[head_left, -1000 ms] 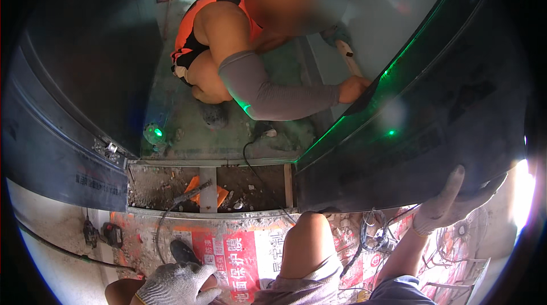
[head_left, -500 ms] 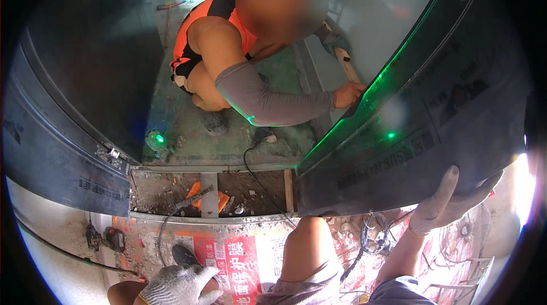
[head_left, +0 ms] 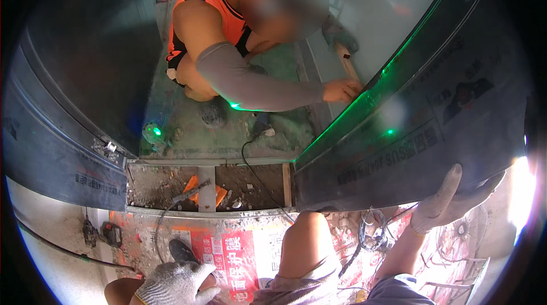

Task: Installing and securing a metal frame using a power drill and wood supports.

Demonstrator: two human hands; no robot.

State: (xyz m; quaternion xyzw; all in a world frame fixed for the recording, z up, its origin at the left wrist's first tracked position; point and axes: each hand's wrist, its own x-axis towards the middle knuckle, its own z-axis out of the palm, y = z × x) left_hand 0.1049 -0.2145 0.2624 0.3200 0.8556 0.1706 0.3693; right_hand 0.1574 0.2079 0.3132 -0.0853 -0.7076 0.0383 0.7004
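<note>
My left hand, in a light knit glove, rests on my bent left leg, its fingers slightly curled but apart. On the right, my gloved right hand grips the lower edge of a large dark panel with green laser light along its upper edge. Beyond the panel a co-worker in an orange and black top crouches, one bare hand at its edge, the other, gloved, by a wooden stick. A glowing green laser device stands on the floor.
An open threshold trench with debris and cables crosses ahead. Tools sit at lower left on red-and-white floor film. A coil of cable, a fan and a metal frame are at lower right. Another dark panel stands left.
The co-worker's head, shoulders and arm have shifted a little to the left, the head bobbing and turning. My right hand stays on the panel edge and my left hand on my leg.
</note>
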